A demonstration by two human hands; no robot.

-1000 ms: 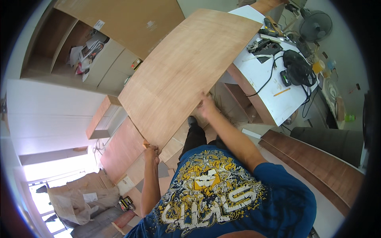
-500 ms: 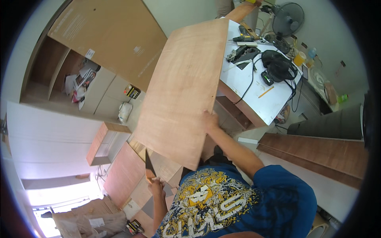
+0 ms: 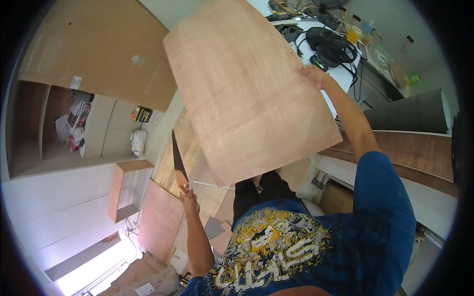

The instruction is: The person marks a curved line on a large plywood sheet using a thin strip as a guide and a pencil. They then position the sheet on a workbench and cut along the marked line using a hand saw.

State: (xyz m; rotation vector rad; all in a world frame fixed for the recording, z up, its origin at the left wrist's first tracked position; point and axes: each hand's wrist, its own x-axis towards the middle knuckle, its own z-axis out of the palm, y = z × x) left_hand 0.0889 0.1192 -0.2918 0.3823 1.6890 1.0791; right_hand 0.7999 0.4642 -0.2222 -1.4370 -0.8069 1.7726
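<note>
My right hand [image 3: 312, 75] grips the right edge of a large pale plywood panel [image 3: 247, 93], lifted at a tilt across the middle of the view. My left hand [image 3: 189, 196] is closed on the wooden handle of a handsaw [image 3: 177, 158], whose dark blade points forward along the panel's left side, over other boards lying on the floor [image 3: 159, 214]. Behind the panel, a white-topped table [image 3: 339, 79] is partly hidden; on it are drills, black bags or cases [image 3: 330, 48] and cords.
A big cardboard sheet [image 3: 94, 44] leans above open shelves [image 3: 69, 123] at the upper left. A small wooden box frame [image 3: 126, 190] stands near the bright window. At the right are long curved boards [image 3: 405, 153] and a dark roll [image 3: 405, 111].
The panel has swung and moved right, its near corner now beside my right arm. My right hand moved up and right. The saw in my left hand came out from behind the panel.
</note>
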